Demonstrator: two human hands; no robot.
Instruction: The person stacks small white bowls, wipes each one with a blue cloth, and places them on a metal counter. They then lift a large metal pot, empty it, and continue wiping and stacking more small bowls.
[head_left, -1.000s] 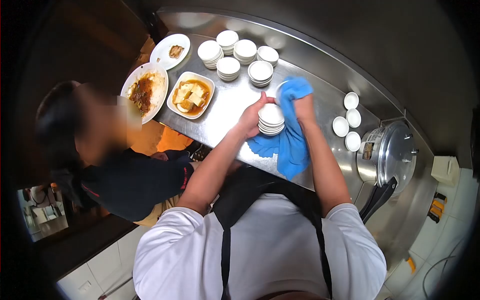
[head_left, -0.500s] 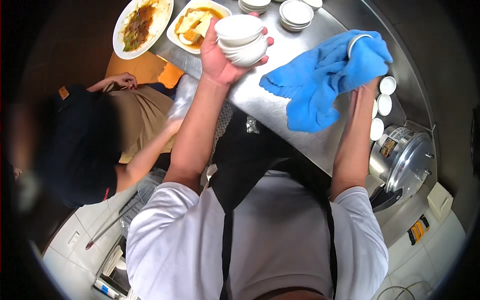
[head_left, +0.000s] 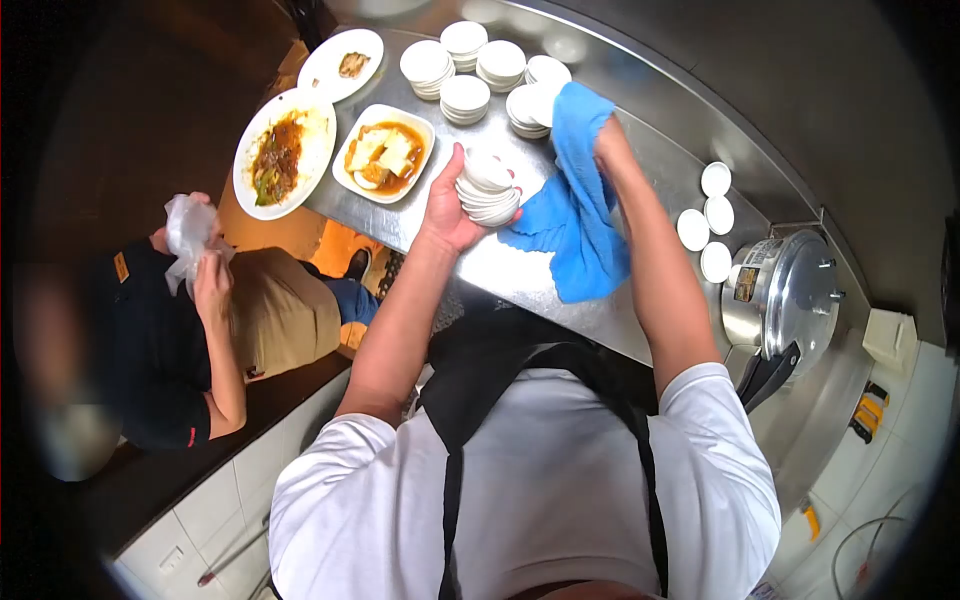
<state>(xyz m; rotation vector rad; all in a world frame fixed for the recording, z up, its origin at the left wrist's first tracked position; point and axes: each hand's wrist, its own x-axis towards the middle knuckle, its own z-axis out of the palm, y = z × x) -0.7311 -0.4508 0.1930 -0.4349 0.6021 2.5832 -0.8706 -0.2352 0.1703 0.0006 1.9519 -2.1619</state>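
My left hand (head_left: 452, 205) is wrapped round a tilted stack of small white bowls (head_left: 488, 195), fingertips showing at its far side. My right hand (head_left: 612, 145) grips a blue cloth (head_left: 588, 235), which hangs down over the steel counter. A white bowl (head_left: 543, 103) sits at the cloth's upper edge, right over a stack of bowls (head_left: 524, 112); the cloth covers part of it, and my right fingertips are hidden. More stacks of white bowls (head_left: 465, 97) stand just beyond my left hand.
On the steel counter (head_left: 400, 225), a square dish of food in brown sauce (head_left: 385, 152) and two plates with food remains (head_left: 318, 130) lie to the left. Several single bowls (head_left: 716, 262) and a pressure cooker (head_left: 785, 300) are at right. A person (head_left: 280, 310) at left holds a plastic bag (head_left: 190, 235).
My right hand has moved left and away from me with the cloth and a bowl, to the bowl stacks. The view has shifted. The other person has raised both hands with the bag.
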